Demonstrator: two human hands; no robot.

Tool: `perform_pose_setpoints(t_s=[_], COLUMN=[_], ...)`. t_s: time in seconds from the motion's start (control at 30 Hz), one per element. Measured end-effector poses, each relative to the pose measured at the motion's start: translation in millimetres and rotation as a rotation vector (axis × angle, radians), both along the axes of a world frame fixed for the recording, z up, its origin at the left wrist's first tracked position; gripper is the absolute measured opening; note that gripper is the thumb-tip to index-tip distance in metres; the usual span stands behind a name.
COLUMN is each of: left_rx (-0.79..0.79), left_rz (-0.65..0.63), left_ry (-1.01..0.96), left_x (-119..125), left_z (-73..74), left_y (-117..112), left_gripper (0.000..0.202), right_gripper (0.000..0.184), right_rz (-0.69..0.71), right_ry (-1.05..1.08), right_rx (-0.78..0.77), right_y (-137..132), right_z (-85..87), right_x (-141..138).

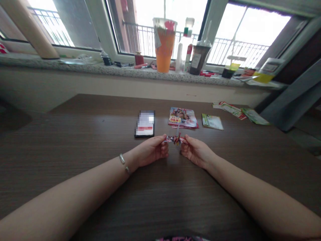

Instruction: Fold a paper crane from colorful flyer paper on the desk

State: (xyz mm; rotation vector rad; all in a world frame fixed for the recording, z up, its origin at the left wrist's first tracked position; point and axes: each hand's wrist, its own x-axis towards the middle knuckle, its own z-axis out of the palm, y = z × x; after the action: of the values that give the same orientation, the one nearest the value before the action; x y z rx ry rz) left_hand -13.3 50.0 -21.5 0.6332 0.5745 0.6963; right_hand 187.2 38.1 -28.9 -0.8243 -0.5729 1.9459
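Between my two hands, just above the table, is a small piece of folded printed paper (177,139), bunched up in the middle. My left hand (153,149) pinches its left end between thumb and curled fingers. At the opposite end, my right hand (197,151) grips the paper the same way. A pale, thin bit sticks up from the bunched middle; its kind is unclear. Just beyond lies a stack of colourful flyers (184,117). A phone (145,124) with a lit, blurred screen rests beyond my left hand.
Green-and-white printed papers (212,122) lie on the dark wooden table (75,144), with folded paper strips (233,110) at the far right. Along the stone windowsill (120,71) stand a tall orange cup (165,47), a dark drink cup (200,58) and several bottles.
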Motion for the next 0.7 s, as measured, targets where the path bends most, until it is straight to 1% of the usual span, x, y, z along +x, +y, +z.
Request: perform_pose_setpoints(t_s=[0.07, 0.17, 0.27, 0.37, 0.57, 0.7], left_rx=[0.017, 0.008, -0.023, -0.033, -0.052, -0.063], left_rz=[-0.016, 0.003, -0.028, -0.044, -0.011, 0.025], left_ry=[-0.021, -0.060, -0.111, -0.134, -0.087, -0.097], left_x=[0.4, 1.3, 1.9, 2.4, 3.5, 2.9], left_z=[0.6, 1.4, 2.7, 4.0, 1.2, -0.8], left_y=[-0.8, -2.0, -2.7, -2.3, 0.2, 0.1], left_gripper=[0.035, 0.033, 0.034, 0.037, 0.041, 0.043], right_gripper=[0.025, 0.034, 0.039, 0.040, 0.045, 0.051], right_rz=[-0.038, -0.080, -0.070, -0.050, -0.090, -0.091], right_ry=[-0.010, -0.012, 0.002, 0.005, -0.045, -0.021], right_rx=[0.030, 0.065, 0.083, 0.103, 0.150, 0.142], right_y=[-1.5, -3.4, -4.3, -4.1, -3.4, -1.8], right_z=[-1.3, -1.8, 0.1, 1.7, -0.5, -0.9], right_x=[-0.6, -2.3, -4.5, -6.0, -4.6, -1.7])
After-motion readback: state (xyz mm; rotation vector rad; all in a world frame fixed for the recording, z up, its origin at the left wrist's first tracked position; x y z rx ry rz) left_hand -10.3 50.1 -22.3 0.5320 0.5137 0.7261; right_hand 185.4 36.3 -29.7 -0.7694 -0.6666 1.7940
